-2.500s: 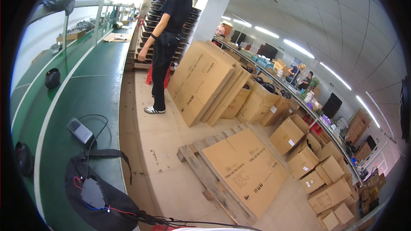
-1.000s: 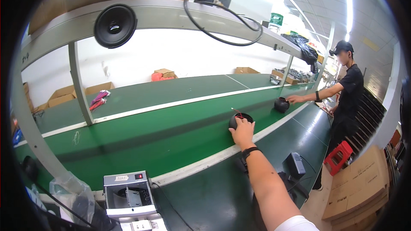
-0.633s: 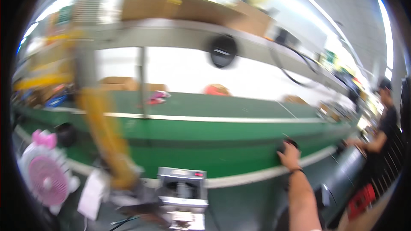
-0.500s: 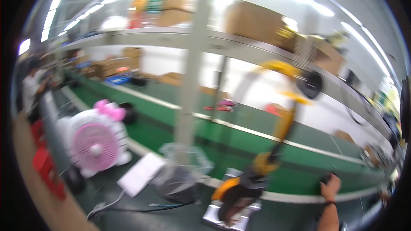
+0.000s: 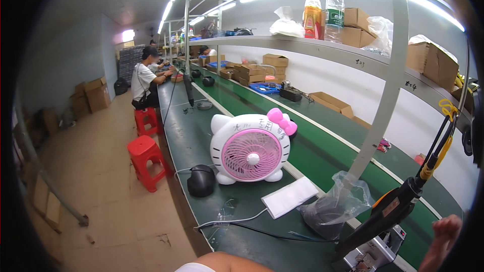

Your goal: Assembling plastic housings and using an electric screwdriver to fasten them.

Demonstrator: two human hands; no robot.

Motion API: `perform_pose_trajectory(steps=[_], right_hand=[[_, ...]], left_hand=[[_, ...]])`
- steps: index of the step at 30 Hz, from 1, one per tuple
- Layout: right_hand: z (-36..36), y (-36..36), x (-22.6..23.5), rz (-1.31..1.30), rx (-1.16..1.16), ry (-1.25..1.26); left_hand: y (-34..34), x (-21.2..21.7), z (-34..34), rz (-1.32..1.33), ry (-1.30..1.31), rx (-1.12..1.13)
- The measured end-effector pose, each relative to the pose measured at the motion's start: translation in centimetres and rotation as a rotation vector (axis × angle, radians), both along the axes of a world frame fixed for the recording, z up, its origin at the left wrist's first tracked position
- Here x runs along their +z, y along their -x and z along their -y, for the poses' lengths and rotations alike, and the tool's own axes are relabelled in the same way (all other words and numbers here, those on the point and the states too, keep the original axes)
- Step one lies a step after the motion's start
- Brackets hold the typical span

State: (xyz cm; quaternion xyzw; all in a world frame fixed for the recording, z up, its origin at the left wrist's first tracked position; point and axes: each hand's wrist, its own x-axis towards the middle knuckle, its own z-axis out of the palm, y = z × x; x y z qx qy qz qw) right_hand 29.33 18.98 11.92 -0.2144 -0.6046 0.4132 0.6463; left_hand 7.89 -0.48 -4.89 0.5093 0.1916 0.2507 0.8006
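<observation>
At the far right rim, my right hand [image 5: 446,227] is raised over the green belt, its fingers curled closed. What they hold, if anything, cannot be made out. A black power screwdriver [image 5: 379,217] with a yellow cord hangs nearest to it, tilted over a small silver metal device [image 5: 374,254]. Along the lower edge a bare arm [image 5: 234,262] of mine shows with a white sleeve; my left hand is out of sight. On the dark bench [image 5: 234,242] stand a white cat-shaped fan [image 5: 252,154] with a pink grille and a black rounded housing [image 5: 201,181].
A white flat box [image 5: 290,197], a cable and a clear plastic bag [image 5: 348,199] lie near the shelf post [image 5: 381,121]. The green conveyor belt [image 5: 322,156] runs behind. Red stools [image 5: 146,156] stand on the left; a person [image 5: 146,78] sits farther along the bench.
My view has swung left, so the fan, screwdriver and post appear farther right. The dark object seen in my right hand before is no longer visible.
</observation>
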Motion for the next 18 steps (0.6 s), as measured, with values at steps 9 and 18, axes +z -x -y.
perform_pose_trajectory(steps=[9, 18], right_hand=[[10.5, 18.2, -4.6, -0.039, 0.382, 0.086], [16.0, 18.0, 1.5, 0.085, 0.483, 0.164]], left_hand=[[-0.3, -2.4, 0.7, 0.093, -0.363, 0.067], [1.5, 2.2, 0.2, -0.054, -0.344, 0.005]])
